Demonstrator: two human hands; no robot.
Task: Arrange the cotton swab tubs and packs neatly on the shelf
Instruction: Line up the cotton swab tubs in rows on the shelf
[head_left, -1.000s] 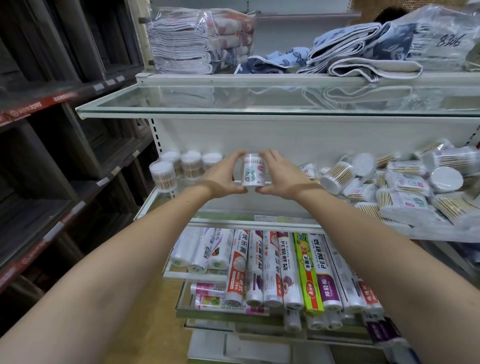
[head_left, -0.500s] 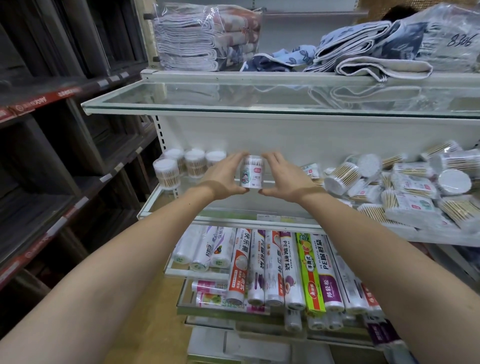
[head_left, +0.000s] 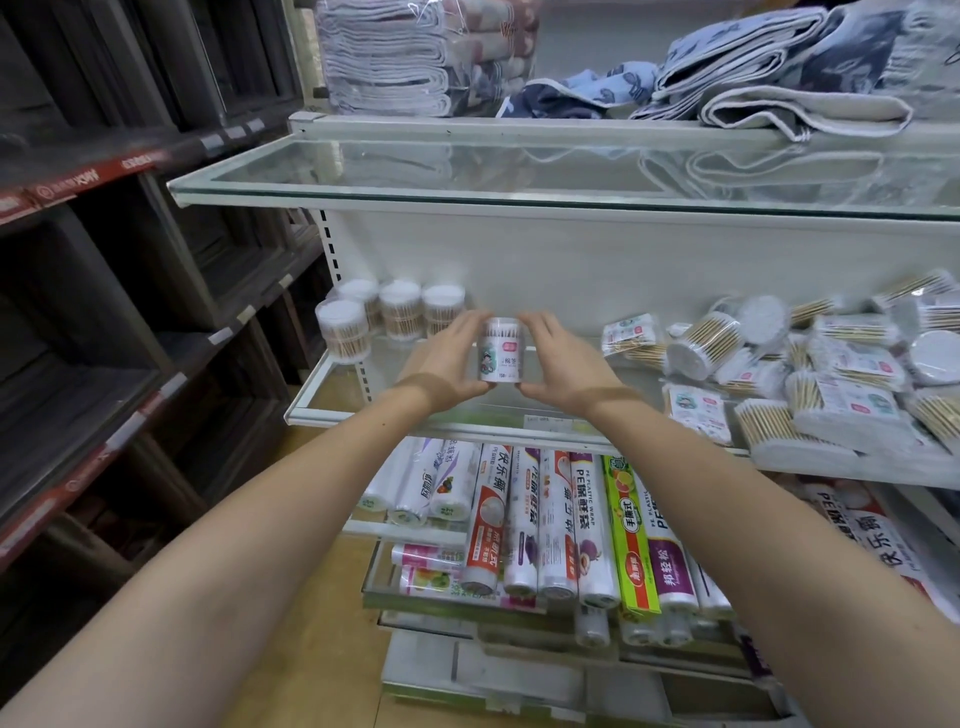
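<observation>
Both arms reach forward, the left hand and right hand cupping an upright labelled cotton swab tub between curled fingers, above the glass shelf, right of four standing tubs.

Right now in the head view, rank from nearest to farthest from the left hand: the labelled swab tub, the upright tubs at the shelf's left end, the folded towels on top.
1. Labelled swab tub: held between left hand and right hand.
2. Upright tubs: just beyond, to the left.
3. Folded towels: top shelf, well above.
</observation>
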